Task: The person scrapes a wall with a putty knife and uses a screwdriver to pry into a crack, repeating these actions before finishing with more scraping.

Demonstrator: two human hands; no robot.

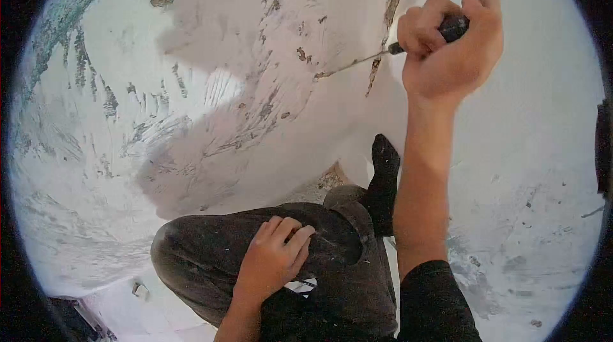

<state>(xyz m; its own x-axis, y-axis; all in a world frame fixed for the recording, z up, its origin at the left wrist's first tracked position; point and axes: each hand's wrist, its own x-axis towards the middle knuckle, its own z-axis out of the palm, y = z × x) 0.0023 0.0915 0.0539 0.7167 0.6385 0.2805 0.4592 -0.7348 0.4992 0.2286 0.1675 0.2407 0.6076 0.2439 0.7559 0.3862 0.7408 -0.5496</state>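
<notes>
Right hand (447, 48) is fisted tight round a screwdriver (361, 60), its tip scraping the white wall (223, 118) just left of the long crack (391, 7), left hand (274, 259) lying loose and empty on the knee (204, 246), so I reckon the next stroke needs steady pressure.

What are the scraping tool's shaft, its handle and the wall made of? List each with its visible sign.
The shaft looks like metal: thin, straight, dull grey. The handle is probably black plastic or rubber, slightly shiny, mostly hidden in the right hand. The wall seems plaster or cement under matt white paint; flaked patches show grey-brown beneath.
</notes>
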